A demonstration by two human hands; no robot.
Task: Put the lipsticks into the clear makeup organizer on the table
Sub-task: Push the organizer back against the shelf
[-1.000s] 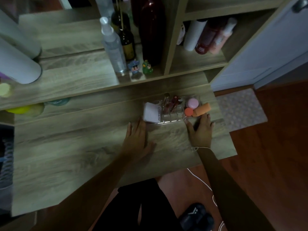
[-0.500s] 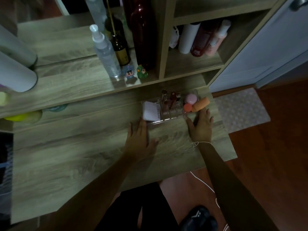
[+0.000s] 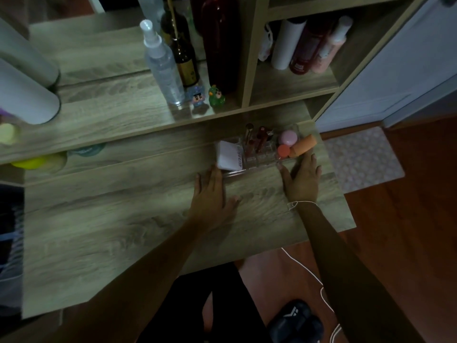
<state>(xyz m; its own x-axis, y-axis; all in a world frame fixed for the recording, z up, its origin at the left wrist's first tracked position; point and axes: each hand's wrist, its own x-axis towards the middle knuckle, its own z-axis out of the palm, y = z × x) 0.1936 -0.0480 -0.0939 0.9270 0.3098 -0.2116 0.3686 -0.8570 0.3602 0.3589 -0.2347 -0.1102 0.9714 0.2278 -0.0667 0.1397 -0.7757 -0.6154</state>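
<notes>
On the wooden table (image 3: 123,231), I see the clear makeup organizer (image 3: 257,160) holding upright lipsticks (image 3: 258,141) in its middle slots, while my left hand (image 3: 212,198) and right hand (image 3: 303,180) lie flat at its near edge, fingers spread, holding nothing.

We have one head-worn wide-angle view, looking steeply down and forward at the counter (image 3: 123,231), close, shelf (image 3: 111,115) across the upper frame.
</notes>
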